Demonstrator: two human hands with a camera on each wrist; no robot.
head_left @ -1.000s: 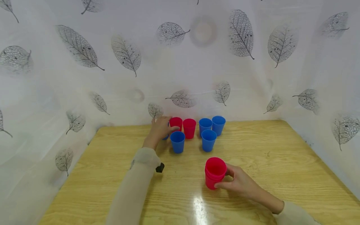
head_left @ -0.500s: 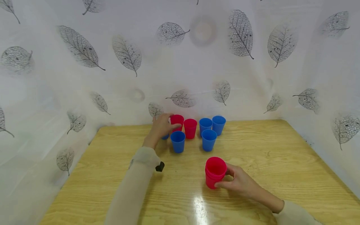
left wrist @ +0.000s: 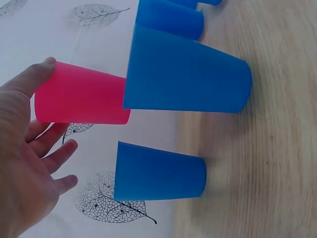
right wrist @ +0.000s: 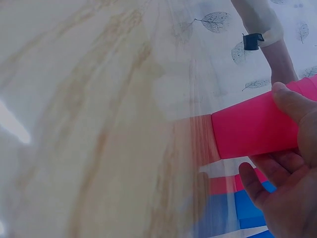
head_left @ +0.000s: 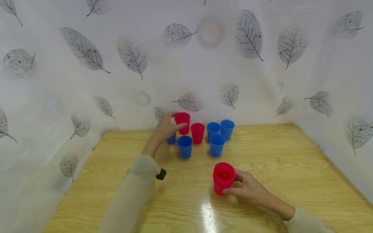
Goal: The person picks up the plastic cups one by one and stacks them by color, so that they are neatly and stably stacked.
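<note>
My left hand (head_left: 166, 128) grips a red cup (head_left: 183, 124) by its rim, thumb on one side and fingers on the other. In the left wrist view this red cup (left wrist: 81, 96) is raised off the table, behind a blue cup (left wrist: 185, 72). Nearer to me, my right hand (head_left: 247, 189) holds a nested stack of red cups (head_left: 222, 181) from its right side, the base at the tabletop. A second rim shows just under the top one. In the right wrist view, thumb and fingers wrap the stack (right wrist: 257, 124).
Another red cup (head_left: 197, 133) stands right of the lifted one. A blue cup (head_left: 185, 147) stands in front and another blue cup (head_left: 171, 139) is partly behind my left hand. Several blue cups (head_left: 217, 145) group to the right. A leaf-print curtain (head_left: 186, 64) borders the wooden table (head_left: 262, 155).
My left hand has lifted the red cup up from the back row, uncovering more of the blue cup behind the hand. My right hand and its stack have stayed in place.
</note>
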